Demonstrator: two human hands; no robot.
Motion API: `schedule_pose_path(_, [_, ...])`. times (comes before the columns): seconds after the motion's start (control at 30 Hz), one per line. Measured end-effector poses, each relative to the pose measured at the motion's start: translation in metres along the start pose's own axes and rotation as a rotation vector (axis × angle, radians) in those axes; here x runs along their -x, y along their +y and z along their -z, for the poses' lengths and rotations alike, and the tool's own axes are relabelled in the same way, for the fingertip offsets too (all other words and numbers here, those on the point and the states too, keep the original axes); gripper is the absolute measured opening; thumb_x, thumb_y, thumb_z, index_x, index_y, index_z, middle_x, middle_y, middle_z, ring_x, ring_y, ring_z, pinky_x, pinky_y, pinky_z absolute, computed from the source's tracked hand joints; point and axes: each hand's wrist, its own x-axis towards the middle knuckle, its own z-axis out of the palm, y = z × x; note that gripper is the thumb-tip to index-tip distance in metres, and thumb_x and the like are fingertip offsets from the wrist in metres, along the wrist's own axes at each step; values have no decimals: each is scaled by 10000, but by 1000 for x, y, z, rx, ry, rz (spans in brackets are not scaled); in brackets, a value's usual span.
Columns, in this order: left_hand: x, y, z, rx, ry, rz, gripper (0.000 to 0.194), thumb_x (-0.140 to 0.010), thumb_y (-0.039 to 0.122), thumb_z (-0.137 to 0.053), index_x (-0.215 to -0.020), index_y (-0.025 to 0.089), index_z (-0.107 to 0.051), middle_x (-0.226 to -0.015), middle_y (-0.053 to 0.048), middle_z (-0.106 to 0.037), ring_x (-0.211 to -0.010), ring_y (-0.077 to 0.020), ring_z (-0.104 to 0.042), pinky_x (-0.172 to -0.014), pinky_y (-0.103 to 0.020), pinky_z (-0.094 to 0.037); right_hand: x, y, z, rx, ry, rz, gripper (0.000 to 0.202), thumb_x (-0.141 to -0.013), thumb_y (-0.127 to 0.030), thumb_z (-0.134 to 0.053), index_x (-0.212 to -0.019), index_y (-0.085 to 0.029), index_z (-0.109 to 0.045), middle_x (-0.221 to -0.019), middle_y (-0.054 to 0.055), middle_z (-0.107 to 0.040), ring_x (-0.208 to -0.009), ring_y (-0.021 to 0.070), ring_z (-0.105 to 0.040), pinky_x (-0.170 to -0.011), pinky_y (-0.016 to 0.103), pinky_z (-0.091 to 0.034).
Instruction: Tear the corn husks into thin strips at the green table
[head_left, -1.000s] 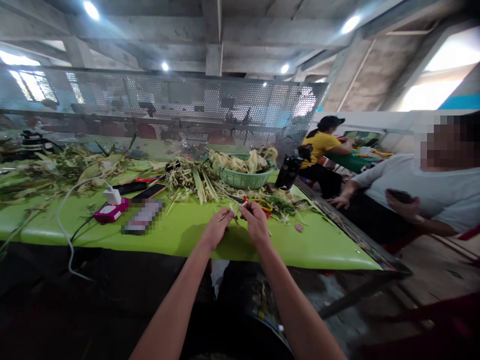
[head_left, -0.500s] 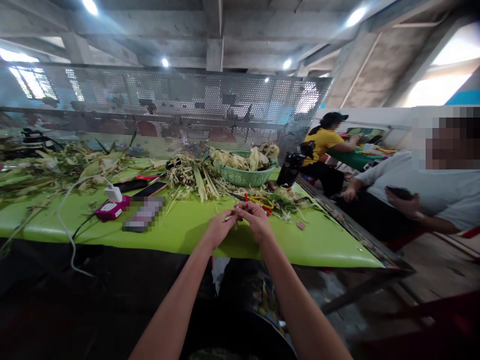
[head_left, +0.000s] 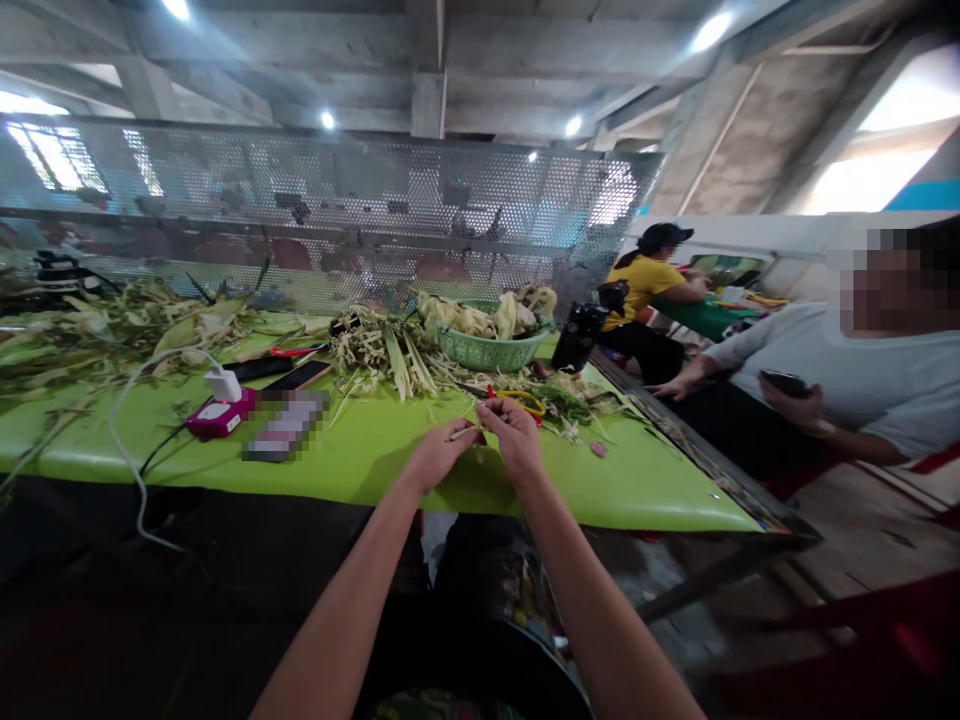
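Over the front of the green tabletop, my left hand (head_left: 436, 452) is closed in a pinch on a thin pale plant strip (head_left: 460, 433). Beside it, my right hand (head_left: 517, 438) has thumb and forefinger pressed together near the strip's end. What lies between those right fingertips is too small to make out. Just behind the right hand rest scissors with yellow handles (head_left: 527, 402), among shredded green and pale plant bits (head_left: 574, 400).
A green basket (head_left: 491, 350) of pale husks stands behind, beside a husk heap (head_left: 375, 350) and a black bottle (head_left: 577, 338). Leftward lie a phone (head_left: 300, 377), a magenta power socket (head_left: 221, 413) and a white cable (head_left: 124, 430). A person holding a phone (head_left: 784, 383) sits to the right.
My fingertips have come slightly apart, the right hand lifting a little from the left. The seated person's hand at the right has shifted toward the table edge.
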Motion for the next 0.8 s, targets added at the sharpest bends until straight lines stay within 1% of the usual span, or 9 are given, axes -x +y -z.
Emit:
schedule_pose_path(0.13, [2, 3, 1, 167, 114, 98, 328, -758, 481, -601, -842, 170, -662, -692, 0, -581, -603, -109, -445, -590, -237, -321, 0, -4, -2, -73, -50, -63, 274, -729, -419, -670, -869, -192, -606, -705, -13, -569, -595, 120, -512, -578, 252, -412])
schedule_pose_path(0.27, [3, 6, 1, 252, 136, 98, 316, -758, 468, -601, -729, 153, -615, -571, 31, -465, -527, -84, -371, -523, -231, -265, 0, -2, -1, -87, -87, -96, 258, -700, -411, -703, -782, -191, -594, -662, -18, -575, -598, 132, -562, -597, 263, -433])
schedule_pose_path(0.33, [2, 7, 1, 301, 132, 97, 302, -750, 446, -613, -696, 149, -600, -577, 25, -480, -536, -85, -395, -527, -228, -283, 0, -1, -1, -83, -84, -86, 257, -707, -411, -699, -801, -195, -598, -666, -20, -575, -596, 132, -564, -598, 264, -439])
schedule_pose_path(0.43, [0, 3, 2, 399, 143, 129, 256, -718, 404, -657, -735, 156, -600, -611, 19, -527, -553, -84, -445, -542, -213, -325, 0, 0, 0, -61, -56, -36, 269, -742, -417, -670, -886, -205, -591, -694, -24, -565, -602, 121, -539, -572, 244, -430])
schedule_pose_path(0.5, [-1, -1, 3, 456, 170, 134, 242, -710, 386, -672, -776, 164, -600, -633, 17, -551, -556, -80, -469, -547, -201, -349, 0, 1, 0, -16, -61, -14, 266, -750, -431, -661, -853, -201, -576, -702, -23, -556, -603, 117, -516, -553, 234, -421])
schedule_pose_path(0.6, [-3, -6, 5, 515, 219, 103, 230, -706, 363, -683, -801, 172, -596, -670, 16, -575, -559, -74, -491, -554, -191, -379, 0, 4, -1, 142, -173, 2, 283, -763, -461, -637, -740, -187, -568, -673, -15, -552, -591, 120, -494, -541, 238, -409])
schedule_pose_path(0.67, [-4, -7, 6, 531, 236, 86, 232, -699, 355, -693, -799, 171, -593, -692, 14, -584, -559, -71, -500, -558, -190, -397, 1, 6, -1, 236, -245, 24, 291, -778, -465, -614, -721, -182, -577, -659, -10, -559, -593, 127, -494, -549, 245, -406])
schedule_pose_path(0.73, [-4, -7, 6, 530, 246, 88, 243, -692, 359, -700, -797, 167, -594, -693, 11, -586, -557, -71, -507, -555, -190, -407, 1, 7, -2, 265, -260, 51, 278, -785, -453, -602, -730, -182, -579, -657, -8, -563, -601, 134, -498, -556, 251, -407])
schedule_pose_path(0.8, [-3, -7, 6, 525, 246, 105, 251, -693, 373, -699, -783, 165, -591, -670, 8, -581, -550, -73, -510, -543, -188, -405, 2, 7, -2, 265, -238, 72, 265, -790, -438, -594, -720, -184, -561, -649, -11, -546, -596, 136, -491, -554, 254, -405])
